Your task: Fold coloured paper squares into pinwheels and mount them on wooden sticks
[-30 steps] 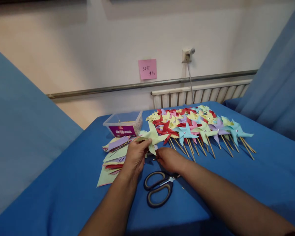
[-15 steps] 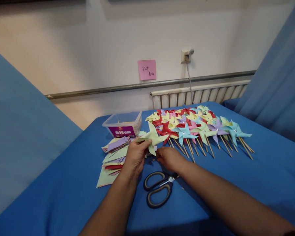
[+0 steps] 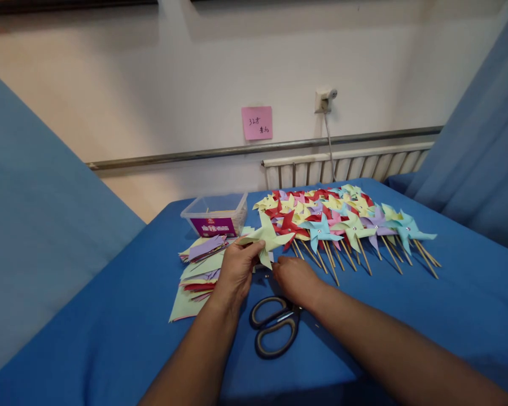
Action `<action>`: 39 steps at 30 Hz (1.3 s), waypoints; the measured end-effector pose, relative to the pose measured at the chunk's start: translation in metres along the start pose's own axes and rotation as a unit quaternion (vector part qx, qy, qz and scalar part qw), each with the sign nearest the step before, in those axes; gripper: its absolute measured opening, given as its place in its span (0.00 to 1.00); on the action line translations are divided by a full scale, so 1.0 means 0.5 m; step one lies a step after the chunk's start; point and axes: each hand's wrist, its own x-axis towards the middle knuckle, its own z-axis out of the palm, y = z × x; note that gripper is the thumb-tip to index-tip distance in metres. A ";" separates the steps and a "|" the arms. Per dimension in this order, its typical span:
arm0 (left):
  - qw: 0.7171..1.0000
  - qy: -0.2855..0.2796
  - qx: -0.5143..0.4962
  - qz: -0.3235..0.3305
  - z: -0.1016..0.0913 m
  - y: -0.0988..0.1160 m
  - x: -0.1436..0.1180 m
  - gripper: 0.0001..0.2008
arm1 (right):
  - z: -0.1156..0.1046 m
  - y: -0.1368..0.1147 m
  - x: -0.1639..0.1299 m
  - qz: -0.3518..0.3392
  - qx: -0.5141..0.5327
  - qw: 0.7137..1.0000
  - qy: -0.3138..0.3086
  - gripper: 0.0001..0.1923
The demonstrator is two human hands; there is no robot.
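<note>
Between thumb and fingers, my left hand (image 3: 240, 265) pinches a pale green paper pinwheel (image 3: 267, 239) above the table, with its folded blades facing me. Just right of it, my right hand (image 3: 295, 277) is low at the table with its fingers curled; the fingertips are hidden, so what they hold, if anything, I cannot make out. Small shiny bits (image 3: 267, 276) lie on the cloth between the hands. Dark-handled scissors (image 3: 275, 327) rest in front, their blades hidden under my right wrist.
Several finished pinwheels (image 3: 319, 228) on sticks lie in rows at the back right. A clear plastic box (image 3: 215, 217) with a purple label stands at the back left. Stacked coloured paper (image 3: 188, 304) lies before it on the blue cloth (image 3: 122, 316). Blue curtains (image 3: 29, 225) hang at both sides.
The view has shifted slightly, moving everything a little right in the picture. My left hand still holds the pinwheel, and my right hand stays low beside it.
</note>
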 end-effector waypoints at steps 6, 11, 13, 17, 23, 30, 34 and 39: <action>1.000 -0.001 0.002 -0.002 0.001 0.000 -0.001 0.14 | 0.005 -0.002 -0.001 0.021 0.016 1.000 -0.007 0.15; 1.000 -0.006 -0.007 -0.002 0.002 -0.001 0.000 0.15 | 0.002 -0.004 -0.002 0.012 0.019 1.000 -0.010 0.16; 1.000 -0.006 -0.008 -0.004 0.001 -0.003 0.001 0.15 | -0.002 -0.008 -0.004 0.002 0.014 1.000 -0.010 0.17; 1.000 -0.003 0.000 -0.007 -0.002 -0.006 0.005 0.16 | -0.007 -0.014 -0.006 -0.032 0.009 0.999 -0.012 0.17; 1.000 0.002 0.000 -0.005 -0.008 -0.008 0.011 0.16 | 0.008 0.001 0.006 -0.028 0.072 0.997 0.007 0.15; 1.000 0.014 -0.009 -0.006 -0.005 -0.006 0.006 0.17 | 0.019 0.031 0.011 -0.005 0.152 0.988 -0.001 0.10; 1.000 0.009 -0.009 -0.004 -0.003 -0.006 0.005 0.16 | 0.013 0.029 0.006 0.011 0.113 0.993 0.012 0.10; 1.000 0.011 -0.002 0.000 -0.008 -0.006 0.009 0.15 | 0.002 0.011 -0.002 0.003 0.036 0.999 0.013 0.13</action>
